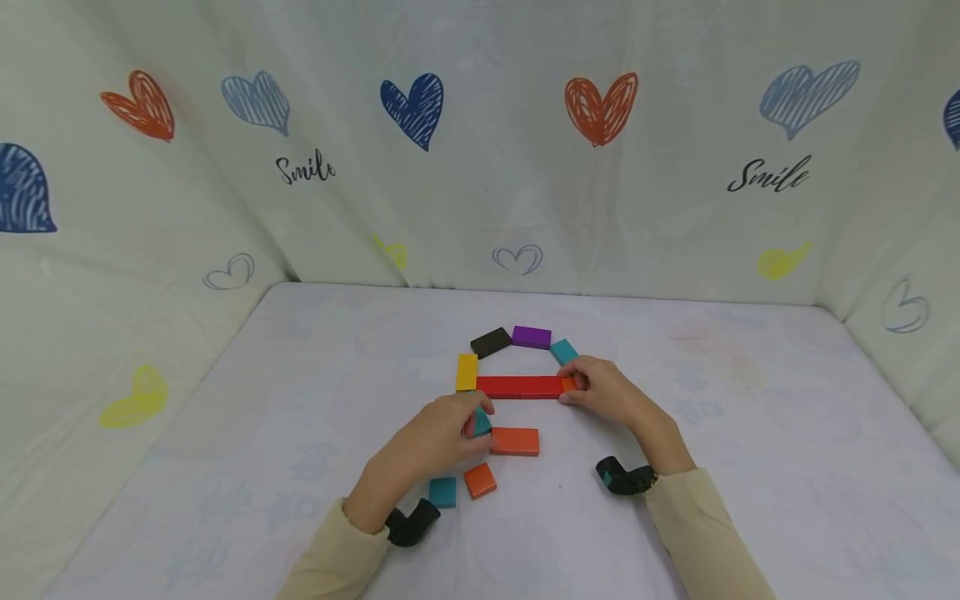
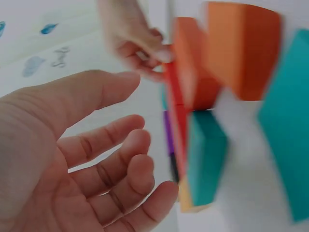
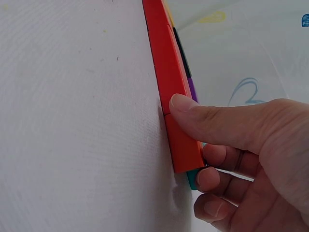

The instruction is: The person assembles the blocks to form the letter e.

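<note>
Two red blocks [image 1: 519, 387] lie end to end in a row, with an orange block [image 3: 182, 145] at the right end. My right hand [image 1: 611, 393] pinches this orange block, thumb on its near side at the seam with the red, fingertips behind. My left hand [image 1: 442, 429] hovers by a teal block [image 2: 206, 159] below the row's left end; its fingers are loosely bent and hold nothing in the left wrist view. Touching that teal block's corner is a larger orange block [image 1: 514, 442]. A yellow block [image 1: 467, 372] meets the row's left end.
Beyond the row, a black block [image 1: 491, 342], a purple block [image 1: 532, 337] and a teal block [image 1: 564, 351] form an arc. Nearer me lie another teal block [image 1: 442, 492] and a small orange block [image 1: 480, 481]. A printed curtain [image 1: 480, 208] borders the white table [image 1: 750, 467].
</note>
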Available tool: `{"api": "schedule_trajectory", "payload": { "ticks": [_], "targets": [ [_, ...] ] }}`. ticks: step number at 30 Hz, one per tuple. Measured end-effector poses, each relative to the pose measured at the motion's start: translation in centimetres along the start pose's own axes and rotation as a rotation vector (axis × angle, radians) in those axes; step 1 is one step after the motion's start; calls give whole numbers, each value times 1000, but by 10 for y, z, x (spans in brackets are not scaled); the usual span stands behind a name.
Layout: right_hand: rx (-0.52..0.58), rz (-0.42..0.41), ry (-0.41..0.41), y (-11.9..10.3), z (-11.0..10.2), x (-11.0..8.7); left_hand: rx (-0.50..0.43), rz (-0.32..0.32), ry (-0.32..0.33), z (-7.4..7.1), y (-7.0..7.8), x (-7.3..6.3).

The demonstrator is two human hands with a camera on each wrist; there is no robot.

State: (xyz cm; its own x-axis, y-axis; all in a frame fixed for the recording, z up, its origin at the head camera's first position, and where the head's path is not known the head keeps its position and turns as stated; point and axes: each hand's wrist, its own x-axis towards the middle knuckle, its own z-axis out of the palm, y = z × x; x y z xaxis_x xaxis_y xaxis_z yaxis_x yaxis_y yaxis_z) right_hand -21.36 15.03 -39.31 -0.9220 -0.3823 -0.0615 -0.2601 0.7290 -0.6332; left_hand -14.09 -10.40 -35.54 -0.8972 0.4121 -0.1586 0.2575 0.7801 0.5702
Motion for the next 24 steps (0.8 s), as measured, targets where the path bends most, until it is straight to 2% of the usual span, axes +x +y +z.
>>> {"api": "schedule_trajectory", "payload": {
  "ticks": [2, 4, 7, 10, 15, 19, 24],
  "targets": [
    [1, -3, 0, 0, 1, 0, 13, 22, 21, -6, 2, -6],
    [-2, -2, 1, 0, 1, 0, 32, 18, 29, -10, 3, -11],
    [0, 0, 3, 1, 0, 0, 67, -33, 1, -12, 4, -20],
    [3, -1, 2, 1, 0, -1, 142, -75, -46, -11, 3, -28],
    [0, -2, 3, 1, 1, -1, 240, -81, -77, -4, -5, -41],
    [-4, -2, 4, 1, 1, -1, 216, -96, -77, 3, -14, -53],
    [-13, -8, 8, 1, 1, -1, 163, -93, -68, 8, -23, -61]
  ]
}}
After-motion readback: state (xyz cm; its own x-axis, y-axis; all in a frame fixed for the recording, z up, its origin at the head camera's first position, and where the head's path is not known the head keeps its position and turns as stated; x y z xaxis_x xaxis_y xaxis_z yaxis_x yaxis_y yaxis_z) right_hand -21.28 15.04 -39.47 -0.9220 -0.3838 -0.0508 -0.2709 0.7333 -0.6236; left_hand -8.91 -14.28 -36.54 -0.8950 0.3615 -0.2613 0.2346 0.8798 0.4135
